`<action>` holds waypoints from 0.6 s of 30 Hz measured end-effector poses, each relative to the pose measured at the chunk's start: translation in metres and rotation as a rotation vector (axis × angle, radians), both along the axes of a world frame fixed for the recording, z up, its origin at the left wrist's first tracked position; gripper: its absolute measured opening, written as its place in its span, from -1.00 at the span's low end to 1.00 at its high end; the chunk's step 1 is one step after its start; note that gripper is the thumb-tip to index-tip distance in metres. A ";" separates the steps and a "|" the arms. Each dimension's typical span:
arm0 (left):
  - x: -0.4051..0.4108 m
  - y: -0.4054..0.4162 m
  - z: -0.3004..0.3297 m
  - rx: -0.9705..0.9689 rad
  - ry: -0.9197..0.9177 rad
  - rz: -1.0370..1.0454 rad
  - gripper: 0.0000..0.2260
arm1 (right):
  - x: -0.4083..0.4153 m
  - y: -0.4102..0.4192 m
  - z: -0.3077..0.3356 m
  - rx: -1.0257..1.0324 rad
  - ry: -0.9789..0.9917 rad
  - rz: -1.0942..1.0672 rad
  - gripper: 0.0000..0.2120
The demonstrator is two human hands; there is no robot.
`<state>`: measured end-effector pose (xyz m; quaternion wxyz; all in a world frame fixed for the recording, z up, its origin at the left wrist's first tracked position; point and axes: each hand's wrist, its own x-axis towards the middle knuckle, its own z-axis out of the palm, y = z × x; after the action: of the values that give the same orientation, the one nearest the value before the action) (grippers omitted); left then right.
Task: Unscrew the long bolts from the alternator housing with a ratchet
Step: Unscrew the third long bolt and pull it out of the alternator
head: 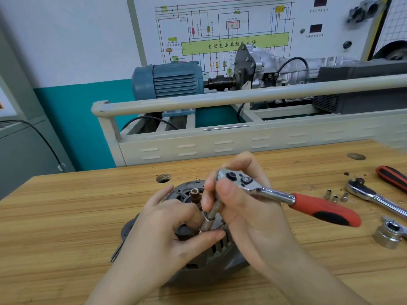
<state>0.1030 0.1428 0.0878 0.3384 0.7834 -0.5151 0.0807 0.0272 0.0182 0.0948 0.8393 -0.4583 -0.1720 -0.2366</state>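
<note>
A grey alternator housing point(220, 258) lies on the wooden bench point(66, 216) at bottom centre, its brown shaft end point(195, 194) pointing up. A chrome ratchet point(264, 190) with a red and black handle stands over it, and its extension and socket point(209, 219) reach down onto the housing's top. My right hand point(244, 208) grips the ratchet head from the near side, fingers curled over it. My left hand point(176, 230) rests on the housing and pinches the socket's lower end between thumb and fingers. The bolt under the socket is hidden.
To the right on the bench lie a second chrome ratchet point(374, 198), another red and black handle point(392, 177), three small sockets point(335, 197) and a large socket point(388, 236). A round hole point(163, 178) is behind the housing. A grey training rig point(220, 137) stands along the far edge.
</note>
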 end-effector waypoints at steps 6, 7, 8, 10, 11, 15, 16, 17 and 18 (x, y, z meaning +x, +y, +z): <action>-0.002 0.004 0.006 -0.005 0.170 -0.066 -0.55 | 0.003 0.001 -0.002 0.064 0.014 0.126 -0.70; -0.002 0.004 0.006 0.018 0.168 -0.080 -0.54 | 0.004 0.001 -0.003 0.080 0.030 0.135 -0.67; -0.002 0.005 0.006 0.034 0.169 -0.085 -0.56 | 0.004 0.001 -0.003 0.096 0.043 0.142 -0.63; -0.002 0.004 0.007 0.032 0.181 -0.070 -0.67 | 0.005 0.000 -0.004 0.134 0.059 0.153 -0.61; -0.002 0.004 0.007 0.025 0.178 -0.057 -0.70 | 0.005 0.000 -0.004 0.146 0.059 0.157 -0.61; -0.003 0.002 0.005 -0.024 0.160 -0.033 -0.68 | 0.003 0.000 -0.002 0.115 0.018 0.131 -0.72; -0.002 0.001 0.005 -0.025 0.155 -0.028 -0.63 | 0.002 0.000 -0.001 0.097 0.006 0.114 -0.74; -0.002 0.001 0.005 -0.019 0.148 -0.022 -0.58 | 0.002 0.001 0.000 0.080 -0.001 0.095 -0.76; -0.002 0.000 0.005 -0.010 0.144 -0.016 -0.55 | 0.001 0.001 0.000 0.067 -0.004 0.082 -0.76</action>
<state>0.1006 0.1432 0.0924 0.3790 0.7812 -0.4954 0.0239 0.0280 0.0191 0.0953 0.8629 -0.4220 -0.1844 -0.2083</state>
